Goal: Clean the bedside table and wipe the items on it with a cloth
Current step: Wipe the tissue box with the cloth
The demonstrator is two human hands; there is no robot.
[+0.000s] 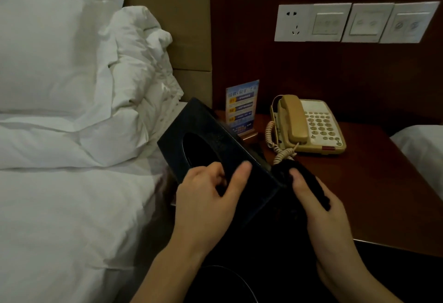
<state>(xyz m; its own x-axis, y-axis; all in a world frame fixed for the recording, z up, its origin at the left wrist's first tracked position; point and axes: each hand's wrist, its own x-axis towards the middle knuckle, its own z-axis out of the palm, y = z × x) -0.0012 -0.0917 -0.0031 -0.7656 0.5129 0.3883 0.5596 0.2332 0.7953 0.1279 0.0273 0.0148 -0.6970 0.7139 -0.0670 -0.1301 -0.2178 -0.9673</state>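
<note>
- Tissue box cover (211, 139), black with an oval slot on its face, is lifted off the table (374, 183) and tilted toward the camera, likely so its side and lower edge can be reached for wiping.
- Left hand (206, 197) holds the cover at its near edge, thumb on the face beside the slot and fingers curled round the edge; that grip steadies it while the other hand works.
- Right hand (321, 204) clutches a dark cloth (309, 183) bunched against the cover's right corner, thumb on top, so the grip is closed on the cloth (pressed to the cover, as far as the gloom allows).
- Telephone (309, 125), beige with a coiled cord, sits at the back of the table, apart from the hands; a blue printed card stand (242, 107) is upright just left of it, partly behind the cover. Both look untouched, probably awaiting their turn.
- Bed (72, 147) with white pillows lies to the left, close against the table.
- Hard to make out: where cloth ends and cover begins, since both are black in dim light; whether tissues are inside the slot; the card's text; and a dark round shape at the bottom edge, cut off.
- Wall switch panel (357, 23) above is blurred.
</note>
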